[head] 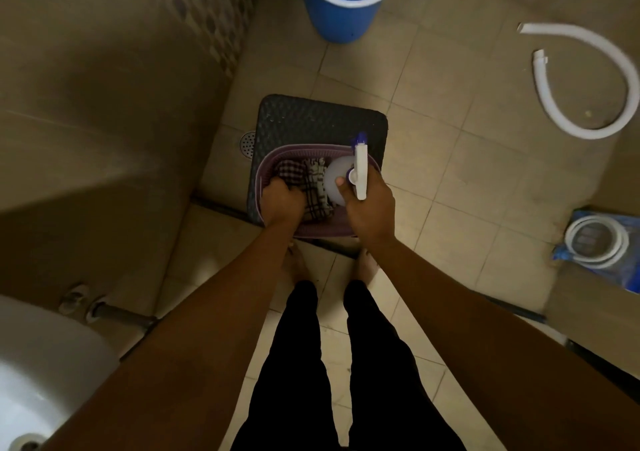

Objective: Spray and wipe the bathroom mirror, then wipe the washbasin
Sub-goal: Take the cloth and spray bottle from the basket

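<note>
— Where are your hands?

— Both of them reach down into the basket (pixel 277 159), which stands on the dark stool (pixel 311 118) in front of your feet. Your right hand (pixel 369 213) has the fingers closed around the neck of the spray bottle (pixel 358 170). You hold the bottle at the right end of the basket, and its white trigger head with the blue nozzle points away from you.

— And the left one?

— Your left hand (pixel 282 204) is a fist at the left end of the basket, closed on the checked cloth (pixel 289 171). A second checked cloth (pixel 317 187) lies just beside it, between your two hands.

— Where is the washbasin?

— The basin (pixel 45 360) is at your lower left, under your left forearm. I cannot see the mirror from here.

— What else is around you?

— A blue bucket (pixel 341 10) stands beyond the stool, and a white hose (pixel 585 80) lies curved on the floor tiles at the right.
</note>
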Demonstrator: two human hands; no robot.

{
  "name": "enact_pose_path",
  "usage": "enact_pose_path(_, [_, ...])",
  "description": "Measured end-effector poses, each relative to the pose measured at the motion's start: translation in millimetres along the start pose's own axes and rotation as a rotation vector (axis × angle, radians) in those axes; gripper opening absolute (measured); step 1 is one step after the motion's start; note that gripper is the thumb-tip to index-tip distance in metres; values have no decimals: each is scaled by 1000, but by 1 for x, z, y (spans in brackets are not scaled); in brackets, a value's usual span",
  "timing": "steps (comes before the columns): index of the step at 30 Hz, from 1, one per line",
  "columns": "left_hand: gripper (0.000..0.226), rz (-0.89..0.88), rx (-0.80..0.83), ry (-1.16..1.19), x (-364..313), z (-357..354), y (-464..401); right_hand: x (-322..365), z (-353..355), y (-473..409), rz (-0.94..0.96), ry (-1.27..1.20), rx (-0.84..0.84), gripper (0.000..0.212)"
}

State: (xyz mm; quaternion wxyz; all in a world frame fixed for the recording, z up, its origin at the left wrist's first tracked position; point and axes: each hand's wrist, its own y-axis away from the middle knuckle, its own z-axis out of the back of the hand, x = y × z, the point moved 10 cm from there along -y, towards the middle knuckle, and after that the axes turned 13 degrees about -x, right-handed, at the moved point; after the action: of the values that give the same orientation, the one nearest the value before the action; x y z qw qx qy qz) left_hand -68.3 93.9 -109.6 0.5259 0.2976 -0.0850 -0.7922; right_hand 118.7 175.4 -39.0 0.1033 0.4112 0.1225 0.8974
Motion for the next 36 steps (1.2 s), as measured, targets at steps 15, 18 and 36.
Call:
enact_pose_path(15, [20,435,275,644,-3,-27,32,36,59,11,59,-206,-160,29])
enact_pose_path(18, [25,369,445,612,-21,-45,41,40,63,10,52,-249,-145,30])
enact_pose_path(36, [33,313,112,196,18,-30,3,38,61,15,32,-274,-110,28])
